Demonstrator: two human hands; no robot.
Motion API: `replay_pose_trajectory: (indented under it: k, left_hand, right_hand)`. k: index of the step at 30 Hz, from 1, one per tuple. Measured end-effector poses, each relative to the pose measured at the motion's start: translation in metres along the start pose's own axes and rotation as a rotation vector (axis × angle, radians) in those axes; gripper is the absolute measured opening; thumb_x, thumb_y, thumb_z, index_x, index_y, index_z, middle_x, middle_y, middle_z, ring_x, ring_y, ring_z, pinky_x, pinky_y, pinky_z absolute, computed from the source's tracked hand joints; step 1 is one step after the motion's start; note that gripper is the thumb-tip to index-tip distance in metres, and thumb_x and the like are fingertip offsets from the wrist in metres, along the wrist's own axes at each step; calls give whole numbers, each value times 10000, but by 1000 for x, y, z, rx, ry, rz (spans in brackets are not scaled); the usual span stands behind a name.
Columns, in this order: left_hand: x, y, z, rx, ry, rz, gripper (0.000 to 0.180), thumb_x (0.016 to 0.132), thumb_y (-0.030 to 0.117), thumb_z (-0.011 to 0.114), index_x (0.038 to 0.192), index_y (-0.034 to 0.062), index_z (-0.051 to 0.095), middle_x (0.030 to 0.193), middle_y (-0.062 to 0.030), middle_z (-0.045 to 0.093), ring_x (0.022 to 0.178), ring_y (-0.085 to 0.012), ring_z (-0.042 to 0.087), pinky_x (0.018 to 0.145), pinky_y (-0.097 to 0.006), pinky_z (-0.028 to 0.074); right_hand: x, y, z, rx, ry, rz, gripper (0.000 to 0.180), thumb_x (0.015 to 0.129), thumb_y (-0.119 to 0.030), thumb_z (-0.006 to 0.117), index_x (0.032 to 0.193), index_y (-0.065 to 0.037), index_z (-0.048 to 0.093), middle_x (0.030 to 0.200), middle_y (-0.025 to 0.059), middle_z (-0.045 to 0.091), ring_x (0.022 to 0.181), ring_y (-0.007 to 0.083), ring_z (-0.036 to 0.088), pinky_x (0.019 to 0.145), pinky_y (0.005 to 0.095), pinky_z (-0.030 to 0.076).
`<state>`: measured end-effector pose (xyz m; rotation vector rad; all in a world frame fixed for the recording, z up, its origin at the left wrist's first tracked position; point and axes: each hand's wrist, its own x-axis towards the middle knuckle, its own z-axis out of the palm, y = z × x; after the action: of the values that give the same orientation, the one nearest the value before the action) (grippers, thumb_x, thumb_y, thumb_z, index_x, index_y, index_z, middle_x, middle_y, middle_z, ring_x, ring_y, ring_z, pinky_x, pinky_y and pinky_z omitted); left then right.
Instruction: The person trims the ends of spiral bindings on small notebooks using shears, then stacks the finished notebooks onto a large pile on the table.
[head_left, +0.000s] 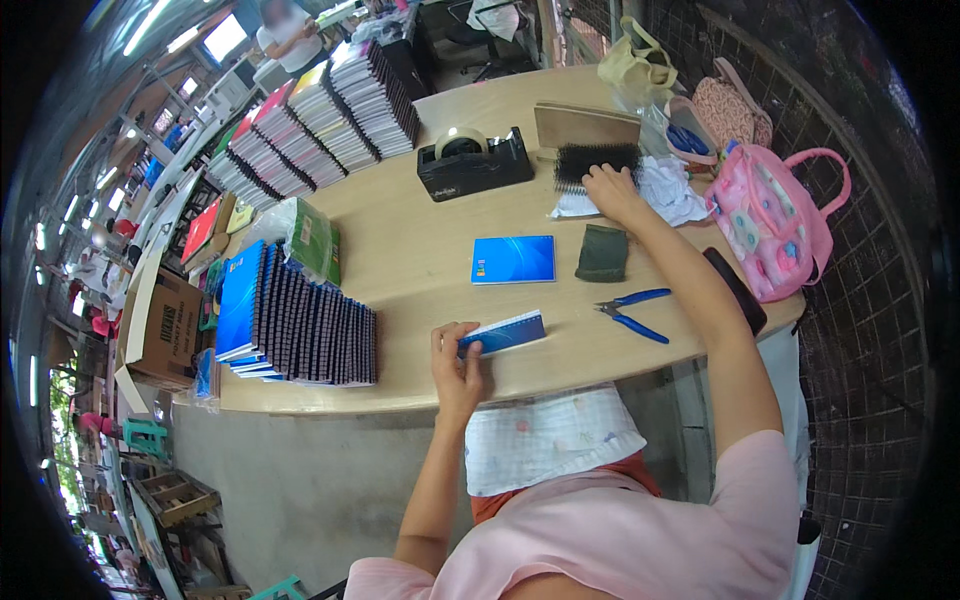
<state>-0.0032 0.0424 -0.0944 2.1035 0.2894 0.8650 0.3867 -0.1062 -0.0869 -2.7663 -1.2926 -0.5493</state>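
Two hands on the counter (420,250): left hand (455,360) bent in, grip clamped on a blue notebook (505,333) at the near edge. Right hand (612,190) reaches to 1 o'clock, on a black binding-comb bundle (597,162); grip state unclear. Pliers (630,312) at 3 o'clock of the notebook. Notebook stacks (300,325) at 9 o'clock.

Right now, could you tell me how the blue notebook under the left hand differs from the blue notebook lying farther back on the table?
The near notebook is held on edge by the left hand, tilted, showing its page block. The far notebook lies flat, cover up, untouched. The near one sits by the table edge; the far one mid-table. Both have blue covers.
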Motion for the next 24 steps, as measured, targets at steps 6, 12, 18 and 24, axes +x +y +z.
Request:
replay_pose_trajectory:
  k: [6, 12, 18, 24]
  left_hand:
    - [-4, 9, 26, 91, 193, 67, 265, 844, 67, 722, 1041, 22, 550, 1023, -127, 533, 991, -289, 508, 910, -361, 403]
    - [4, 4, 29, 7, 192, 21, 245, 843, 76, 731, 978, 6, 539, 950, -110, 510, 893, -262, 493, 832, -342, 411]
    - [6, 7, 28, -21, 161, 31, 230, 842, 79, 737, 964, 11, 554, 945, -105, 496, 905, -252, 497, 842, -329, 412]
    - [3, 2, 26, -55, 147, 29, 230, 816, 72, 752, 964, 32, 580, 944, -115, 523, 932, -276, 492, 814, -372, 433]
  right_hand:
    - [-11, 5, -17, 72, 392, -78, 114, 821, -92, 573, 901, -38, 633, 993, 128, 607, 1008, 310, 616, 861, 484, 493]
    - [-31, -17, -71, 557, 353, -132, 296, 832, -67, 589, 1114, 4, 642, 998, 187, 649, 902, 382, 651, 797, 450, 527]
    - [-131, -90, -126, 1069, -109, -51, 192, 901, -171, 672, 1047, -75, 754, 888, 142, 713, 810, 287, 678, 737, 364, 521]
    - [-148, -105, -109, 1148, -15, -76, 168, 863, -126, 716, 1016, -75, 760, 884, 115, 696, 789, 240, 663, 715, 340, 504]
